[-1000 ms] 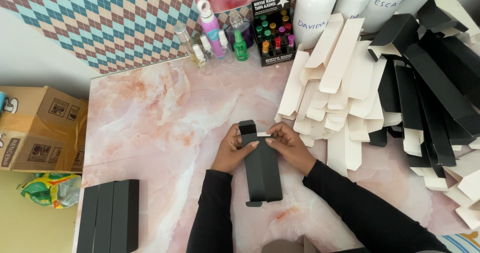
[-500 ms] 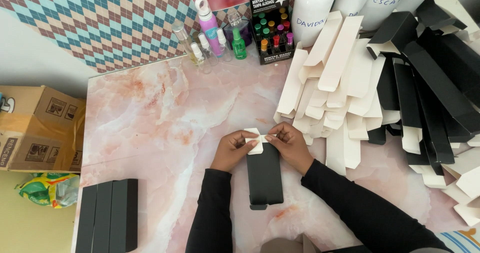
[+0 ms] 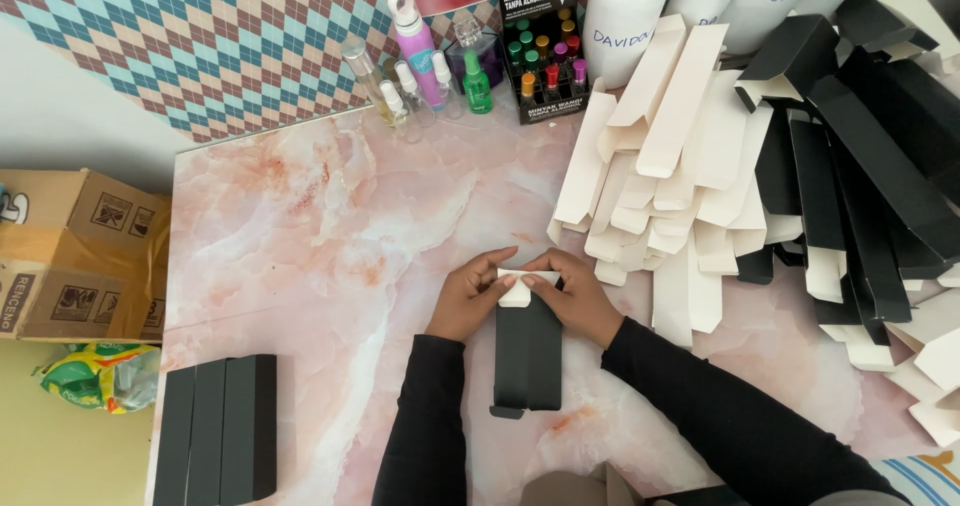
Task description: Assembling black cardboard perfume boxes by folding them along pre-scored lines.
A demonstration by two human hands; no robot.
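A long black carton [image 3: 528, 358] lies flat on the pink marbled table [image 3: 320, 236], pointing toward me. Its white end flap [image 3: 522, 288] sticks up at the far end. My left hand [image 3: 470, 296] holds the carton's left top corner, fingers on the flap. My right hand [image 3: 572, 296] grips the right top corner, index finger pressing on the same flap. Both arms wear black sleeves.
Three assembled black boxes [image 3: 218, 428] lie side by side at the near left. A heap of flat white and black cartons [image 3: 760, 156] covers the right side. Small bottles [image 3: 420, 61] and a display box stand at the back. A cardboard box [image 3: 75, 256] sits left of the table.
The carton's far end flap, black side up a second ago, now shows its white inner side between my fingertips. The carton has slid slightly toward me.
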